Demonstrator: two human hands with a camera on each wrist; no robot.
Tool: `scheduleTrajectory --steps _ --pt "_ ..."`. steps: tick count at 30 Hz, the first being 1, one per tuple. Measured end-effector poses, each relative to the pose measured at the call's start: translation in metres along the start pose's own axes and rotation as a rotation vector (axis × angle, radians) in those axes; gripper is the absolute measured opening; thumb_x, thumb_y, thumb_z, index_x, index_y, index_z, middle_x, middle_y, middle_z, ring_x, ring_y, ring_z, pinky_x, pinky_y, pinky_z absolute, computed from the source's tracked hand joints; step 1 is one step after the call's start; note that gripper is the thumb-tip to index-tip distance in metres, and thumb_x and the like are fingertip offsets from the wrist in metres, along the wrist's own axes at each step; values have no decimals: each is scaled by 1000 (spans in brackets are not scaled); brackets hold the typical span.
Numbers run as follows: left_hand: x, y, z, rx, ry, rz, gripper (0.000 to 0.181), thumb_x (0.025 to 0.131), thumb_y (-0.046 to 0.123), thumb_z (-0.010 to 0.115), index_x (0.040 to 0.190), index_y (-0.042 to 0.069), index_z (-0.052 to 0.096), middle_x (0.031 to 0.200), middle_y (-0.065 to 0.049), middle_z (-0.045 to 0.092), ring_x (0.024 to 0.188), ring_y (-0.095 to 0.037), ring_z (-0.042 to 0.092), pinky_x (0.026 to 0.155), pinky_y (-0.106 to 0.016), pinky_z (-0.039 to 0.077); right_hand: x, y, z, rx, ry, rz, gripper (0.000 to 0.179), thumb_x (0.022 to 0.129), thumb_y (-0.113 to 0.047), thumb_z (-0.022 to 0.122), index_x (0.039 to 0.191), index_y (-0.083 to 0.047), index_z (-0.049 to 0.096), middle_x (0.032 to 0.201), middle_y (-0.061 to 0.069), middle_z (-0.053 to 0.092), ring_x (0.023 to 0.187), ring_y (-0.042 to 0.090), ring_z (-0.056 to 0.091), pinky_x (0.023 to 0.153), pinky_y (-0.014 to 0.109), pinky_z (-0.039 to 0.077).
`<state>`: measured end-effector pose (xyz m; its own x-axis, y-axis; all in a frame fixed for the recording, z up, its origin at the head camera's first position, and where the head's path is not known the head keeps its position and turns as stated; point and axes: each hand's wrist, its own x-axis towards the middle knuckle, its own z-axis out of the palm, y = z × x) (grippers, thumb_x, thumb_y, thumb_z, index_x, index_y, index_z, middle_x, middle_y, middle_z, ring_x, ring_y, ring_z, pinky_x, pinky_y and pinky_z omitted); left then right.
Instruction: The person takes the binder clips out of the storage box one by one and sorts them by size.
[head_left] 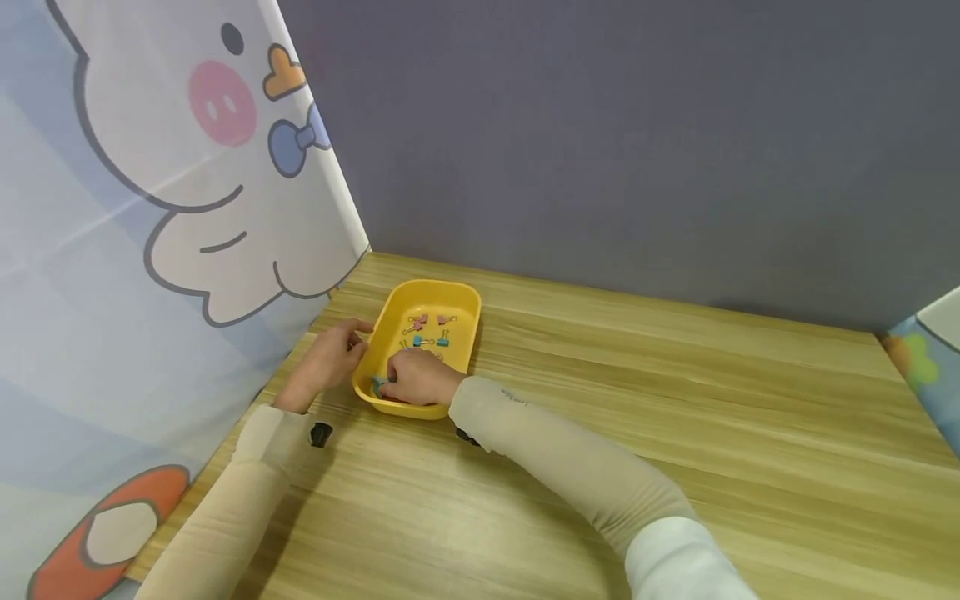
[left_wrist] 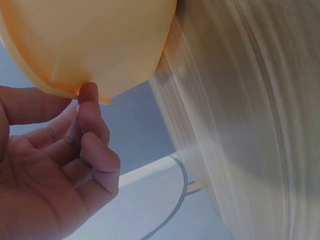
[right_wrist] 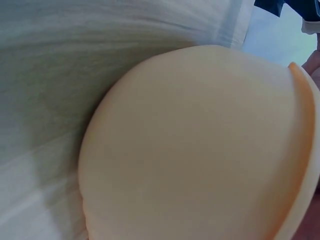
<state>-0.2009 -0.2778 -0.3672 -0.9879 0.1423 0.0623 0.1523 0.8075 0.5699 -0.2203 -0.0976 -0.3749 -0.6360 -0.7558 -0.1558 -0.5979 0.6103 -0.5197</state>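
A yellow tray [head_left: 468, 321] holds several small binder clips, among them a pink clip [head_left: 417, 326] and a blue clip [head_left: 443, 338]. At its left side my left hand [head_left: 324, 362] pinches the rim; the left wrist view shows thumb and index finger [left_wrist: 89, 94] on the tray edge [left_wrist: 50, 82]. My right hand [head_left: 422, 377] reaches inside the near end of the tray, fingers pointing down. A teal clip [head_left: 378, 384] lies by its fingertips. Whether those fingers hold a clip is hidden. In the right wrist view the tray's outer wall [right_wrist: 195, 145] covers most of the hand.
The tray stands on a wood-grain table [head_left: 637, 400], near its left edge. A grey panel [head_left: 600, 150] rises behind the table. A cartoon-printed cloth [head_left: 150, 250] hangs along the left side, and another printed cloth [head_left: 922, 358] is at the right.
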Motion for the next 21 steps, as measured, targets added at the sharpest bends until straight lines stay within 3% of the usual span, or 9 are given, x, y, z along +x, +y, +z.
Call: scheduleTrajectory --steps 11,15,16,21 --pt "1 1 1 -3 4 5 32 93 -2 50 124 -9 52 87 -17 62 69 -22 56 61 -35 46 3 -4 1 1 40 70 47 90 -32 64 51 -15 46 40 -6 32 34 8 27 39 20 24" --pt "1 1 0 -9 -2 0 32 93 -2 50 124 -10 51 86 -17 62 68 -22 55 60 -34 46 2 -5 1 2 65 66 48 89 -30 64 49 -15 42 39 -6 31 34 8 26 45 21 28" --pt "1 1 0 -10 -5 -3 32 93 -1 50 124 -10 51 86 -17 62 67 -22 55 60 -34 46 1 -5 0 5 74 73 47 88 -29 64 49 -15 42 39 -7 31 34 8 26 52 19 34" --pt "0 1 0 -4 -3 -6 32 93 -1 51 124 -10 51 87 -17 62 67 -22 56 60 -34 46 -5 -3 -8 45 97 96 38 88 -27 65 57 -14 47 46 -6 37 41 8 30 51 21 33"
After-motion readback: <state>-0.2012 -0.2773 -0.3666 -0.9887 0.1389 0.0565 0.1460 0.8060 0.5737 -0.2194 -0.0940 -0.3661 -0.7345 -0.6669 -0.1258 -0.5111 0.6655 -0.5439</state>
